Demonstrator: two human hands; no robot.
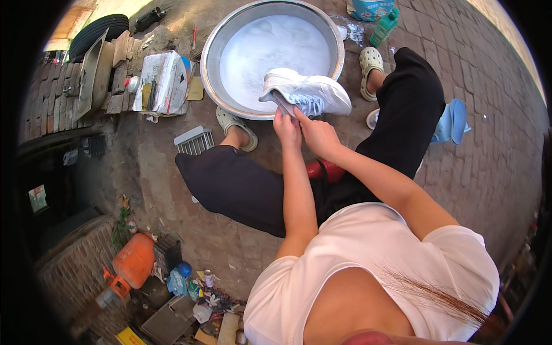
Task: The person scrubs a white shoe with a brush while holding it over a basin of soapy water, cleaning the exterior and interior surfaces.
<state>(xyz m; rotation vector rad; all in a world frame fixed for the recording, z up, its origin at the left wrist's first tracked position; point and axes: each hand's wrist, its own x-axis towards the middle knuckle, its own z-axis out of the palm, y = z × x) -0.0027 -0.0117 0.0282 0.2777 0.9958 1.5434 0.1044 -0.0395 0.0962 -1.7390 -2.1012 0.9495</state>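
Note:
A white sneaker (334,91) with pale blue laces is held on its side above the near rim of a wide metal basin (210,75). Its opening faces me. My left hand (288,130) pinches the greyish piece at that opening; whether this is the tongue or an insole, I cannot tell. My right hand (320,134) is closed on the same edge, just beside the left, thumb and fingertips touching the shoe near the laces. White suds (254,56) cover the water in the basin.
A green bottle (384,28) and a blue bag (370,9) stand beyond the basin on the right. To its left are a cardboard box (160,82) and a grey plastic basket (195,141). Blue slippers (450,123) lie by my right leg; an orange gas cylinder (134,260) lies lower left.

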